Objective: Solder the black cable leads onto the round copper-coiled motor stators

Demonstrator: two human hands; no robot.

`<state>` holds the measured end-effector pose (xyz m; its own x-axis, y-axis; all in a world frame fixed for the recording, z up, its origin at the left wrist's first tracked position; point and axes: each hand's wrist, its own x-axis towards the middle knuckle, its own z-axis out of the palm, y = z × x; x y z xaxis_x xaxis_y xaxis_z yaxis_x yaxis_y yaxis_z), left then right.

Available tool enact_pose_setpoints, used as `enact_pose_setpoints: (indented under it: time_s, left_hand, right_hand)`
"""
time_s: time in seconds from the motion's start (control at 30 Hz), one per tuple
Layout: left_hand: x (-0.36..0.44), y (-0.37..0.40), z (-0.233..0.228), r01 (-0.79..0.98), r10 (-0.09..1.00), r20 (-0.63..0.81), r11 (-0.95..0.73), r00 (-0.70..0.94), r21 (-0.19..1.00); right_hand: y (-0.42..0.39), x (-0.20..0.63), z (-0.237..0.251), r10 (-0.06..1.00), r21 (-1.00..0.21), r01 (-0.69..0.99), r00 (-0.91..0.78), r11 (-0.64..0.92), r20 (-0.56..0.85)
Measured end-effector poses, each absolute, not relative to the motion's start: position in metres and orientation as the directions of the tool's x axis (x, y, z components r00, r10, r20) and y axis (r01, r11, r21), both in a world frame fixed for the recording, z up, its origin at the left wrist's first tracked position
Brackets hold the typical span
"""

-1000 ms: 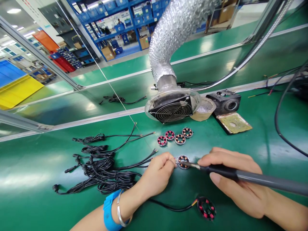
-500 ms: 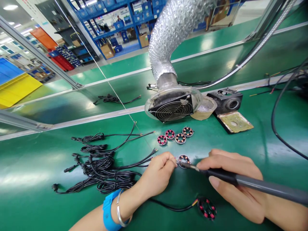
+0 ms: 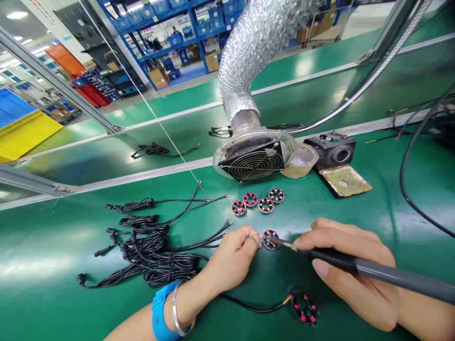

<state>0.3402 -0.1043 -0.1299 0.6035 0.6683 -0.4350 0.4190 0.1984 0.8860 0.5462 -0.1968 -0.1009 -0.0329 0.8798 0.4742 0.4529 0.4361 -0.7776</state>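
A glossy green worktop runs across a factory hall; beyond a parallel green belt stand blue shelving racks loaded with blue bins and cardboard boxes, and yellow and blue trays sit at far left. A silver flexible duct drops to a fume extractor fan at the back of the worktop, with a black soldering-iron stand and its yellow sponge pad just beside it.

Four small round stator coils lie in a loose row before the fan. A fifth stator coil lies between the hands. A sixth, wired coil lies near the front edge. A tangled bundle of black cables lies to the left.

The left hand is curled closed, pinching a wire end at the fifth coil. The right hand grips a soldering iron, its tip touching that coil.
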Motion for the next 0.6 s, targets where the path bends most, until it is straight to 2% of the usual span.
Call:
enact_pose_setpoints:
  time_s: [0.2,0.3,0.37,0.5,0.53,0.6]
  left_hand:
    - [0.340,-0.104,-0.131,0.391,0.655,-0.430,0.217,0.621,0.894]
    - [0.341,-0.104,-0.132,0.362,0.663,-0.422,0.235,0.619,0.902]
    - [0.342,-0.103,-0.131,0.342,0.665,-0.422,0.257,0.616,0.904]
    - [0.343,-0.103,-0.127,0.311,0.661,-0.448,0.324,0.602,0.894]
    - [0.343,-0.102,-0.126,0.306,0.660,-0.458,0.341,0.595,0.889]
    - [0.343,-0.102,-0.126,0.299,0.662,-0.476,0.371,0.579,0.879]
  right_hand:
    - [-0.191,0.553,-0.102,0.842,-0.719,0.521,0.000,0.460,0.539]
    - [-0.186,0.563,-0.099,0.787,-0.628,0.621,0.030,0.469,0.617]
    - [-0.180,0.573,-0.097,0.712,-0.550,0.697,0.080,0.460,0.697]
    - [-0.163,0.597,-0.103,0.523,-0.465,0.833,0.265,0.299,0.810]
    - [-0.158,0.602,-0.106,0.521,-0.470,0.851,0.298,0.234,0.800]
    - [-0.151,0.608,-0.111,0.590,-0.480,0.867,0.319,0.134,0.742]
